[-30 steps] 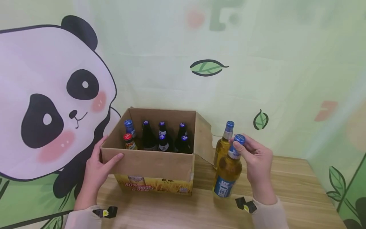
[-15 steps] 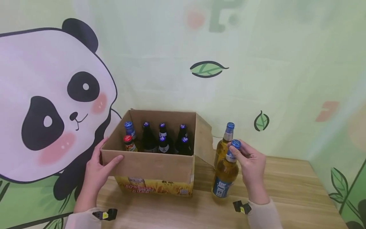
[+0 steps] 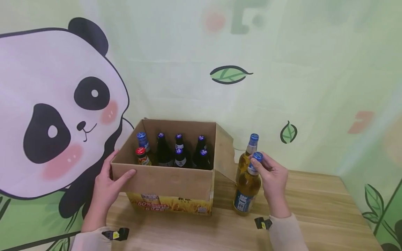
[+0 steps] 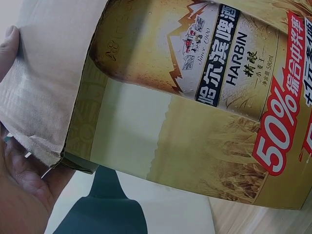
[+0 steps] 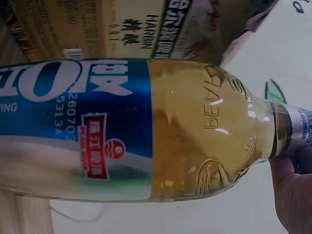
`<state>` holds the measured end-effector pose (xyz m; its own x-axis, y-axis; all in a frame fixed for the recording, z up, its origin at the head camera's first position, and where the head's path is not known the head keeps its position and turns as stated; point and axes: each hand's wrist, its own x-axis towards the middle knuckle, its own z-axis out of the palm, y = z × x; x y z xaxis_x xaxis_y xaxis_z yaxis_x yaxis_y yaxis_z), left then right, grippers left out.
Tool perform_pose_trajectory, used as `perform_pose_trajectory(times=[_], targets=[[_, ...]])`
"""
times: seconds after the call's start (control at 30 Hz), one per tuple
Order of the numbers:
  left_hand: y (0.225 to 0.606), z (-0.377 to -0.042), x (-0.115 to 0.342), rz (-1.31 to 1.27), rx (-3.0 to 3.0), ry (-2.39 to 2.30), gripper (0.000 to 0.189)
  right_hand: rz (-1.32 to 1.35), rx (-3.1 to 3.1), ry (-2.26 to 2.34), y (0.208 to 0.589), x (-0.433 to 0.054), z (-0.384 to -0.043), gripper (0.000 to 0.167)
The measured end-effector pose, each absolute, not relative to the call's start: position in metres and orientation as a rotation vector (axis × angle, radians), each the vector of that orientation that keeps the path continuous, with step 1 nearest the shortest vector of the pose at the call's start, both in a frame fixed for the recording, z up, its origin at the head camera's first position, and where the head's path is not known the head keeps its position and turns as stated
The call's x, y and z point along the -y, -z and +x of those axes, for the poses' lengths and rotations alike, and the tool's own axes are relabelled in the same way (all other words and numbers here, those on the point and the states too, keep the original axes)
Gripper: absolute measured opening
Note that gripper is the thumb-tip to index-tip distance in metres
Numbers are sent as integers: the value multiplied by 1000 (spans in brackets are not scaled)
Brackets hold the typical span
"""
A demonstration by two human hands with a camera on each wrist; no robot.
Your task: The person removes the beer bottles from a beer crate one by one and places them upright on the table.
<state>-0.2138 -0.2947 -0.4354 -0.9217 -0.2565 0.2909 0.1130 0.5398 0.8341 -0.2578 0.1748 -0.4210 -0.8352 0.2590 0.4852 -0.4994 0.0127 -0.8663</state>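
My left hand point(image 3: 108, 184) grips the front left corner of an open cardboard beer box point(image 3: 161, 181), thumb on the front flap and fingers on the side. To the right, my right hand point(image 3: 274, 177) pinches the neck of an amber beer bottle point(image 3: 247, 184) just below its blue cap. That bottle stands nearly upright. Its blue label and clear shoulder fill the right wrist view, with the right hand point(image 5: 295, 195) at the neck. Behind it is a second blue-capped bottle point(image 3: 243, 165), partly covered. Inside the box stand several bottles, including dark ones point(image 3: 164, 151) and a red-capped one point(image 3: 142, 158).
The box's right flap point(image 3: 224, 151) folds outward toward the two bottles. Both rest over a wooden table point(image 3: 314, 209). A fabric backdrop with a panda point(image 3: 62, 69) and leaves hangs behind. A blue-capped bottle point(image 3: 143, 141) stands in the box's back left.
My right hand and the bottle it holds have shifted slightly left, closer to the box, and the bottle leans less. The left hand and box have stayed in place.
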Motion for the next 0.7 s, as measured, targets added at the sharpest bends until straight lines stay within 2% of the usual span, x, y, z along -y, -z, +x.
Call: perform_pose_trajectory(times=[0.7], targets=[[436, -215, 294, 107, 2384, 1345, 89, 231, 1855, -1782, 441, -181, -280, 36]])
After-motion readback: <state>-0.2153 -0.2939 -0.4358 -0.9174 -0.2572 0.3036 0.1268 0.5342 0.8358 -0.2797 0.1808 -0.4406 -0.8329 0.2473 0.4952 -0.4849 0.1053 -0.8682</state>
